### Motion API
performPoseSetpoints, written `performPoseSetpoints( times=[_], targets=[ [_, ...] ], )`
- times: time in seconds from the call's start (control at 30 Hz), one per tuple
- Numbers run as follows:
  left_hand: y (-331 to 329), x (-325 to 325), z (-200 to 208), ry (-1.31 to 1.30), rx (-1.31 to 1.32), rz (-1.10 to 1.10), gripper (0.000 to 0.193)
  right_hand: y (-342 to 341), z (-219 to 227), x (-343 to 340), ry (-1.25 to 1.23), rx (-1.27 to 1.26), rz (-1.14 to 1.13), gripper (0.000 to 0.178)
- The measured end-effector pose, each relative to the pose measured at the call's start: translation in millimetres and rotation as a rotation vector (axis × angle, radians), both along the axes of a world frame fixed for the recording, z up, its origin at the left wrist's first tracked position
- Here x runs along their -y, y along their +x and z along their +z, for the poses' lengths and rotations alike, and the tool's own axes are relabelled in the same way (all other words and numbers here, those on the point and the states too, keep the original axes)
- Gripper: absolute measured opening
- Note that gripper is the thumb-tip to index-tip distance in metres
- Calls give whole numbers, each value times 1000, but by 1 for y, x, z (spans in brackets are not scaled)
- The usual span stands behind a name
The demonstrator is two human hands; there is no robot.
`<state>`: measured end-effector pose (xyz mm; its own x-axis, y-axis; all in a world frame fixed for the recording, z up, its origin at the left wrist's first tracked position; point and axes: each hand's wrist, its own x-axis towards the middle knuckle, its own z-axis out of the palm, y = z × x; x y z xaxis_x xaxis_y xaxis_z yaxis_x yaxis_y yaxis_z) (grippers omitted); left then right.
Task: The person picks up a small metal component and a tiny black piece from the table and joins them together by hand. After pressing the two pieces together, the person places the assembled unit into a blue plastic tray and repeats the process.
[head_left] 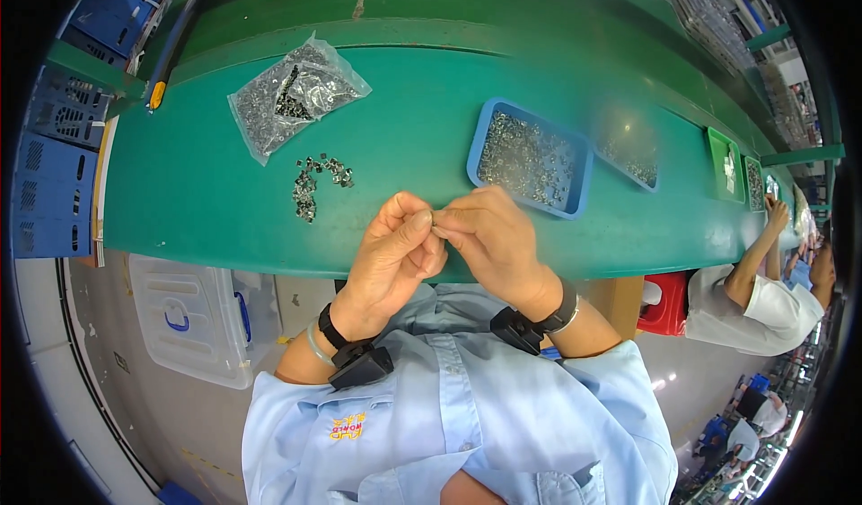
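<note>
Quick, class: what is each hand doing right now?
Left hand: fingertips pinched on a tiny metal part.
Right hand: pinched on the same part.

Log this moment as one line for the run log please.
left hand and right hand: fingertips pinching a tiny metal part | blue tray behind | loose pile and bag left, on green bench

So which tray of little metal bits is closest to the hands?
The blue tray, full of small silvery parts, lies just beyond the right hand. The second blue tray sits further right, and the green trays lie far along the table.
</note>
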<state>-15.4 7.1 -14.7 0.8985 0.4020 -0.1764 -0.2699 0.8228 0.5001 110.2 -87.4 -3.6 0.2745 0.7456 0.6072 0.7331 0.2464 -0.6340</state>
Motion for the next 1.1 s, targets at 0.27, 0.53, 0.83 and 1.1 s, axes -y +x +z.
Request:
performPoseSetpoints(
  times=[0.27,0.53,0.83,1.1],
  targets=[
    [1,-2,15,168,-159,-27,17,9,4,3,32,48,-7,17],
    [0,7,17,-137,62,-173,19,3,6,10,84,-283,106,15],
    [-1,5,17,-55,69,-188,18,7,15,10,35,-218,119,15],
    [-1,-6,24,135,-96,-201,17,9,12,9,0,-133,98,15]
  ],
)
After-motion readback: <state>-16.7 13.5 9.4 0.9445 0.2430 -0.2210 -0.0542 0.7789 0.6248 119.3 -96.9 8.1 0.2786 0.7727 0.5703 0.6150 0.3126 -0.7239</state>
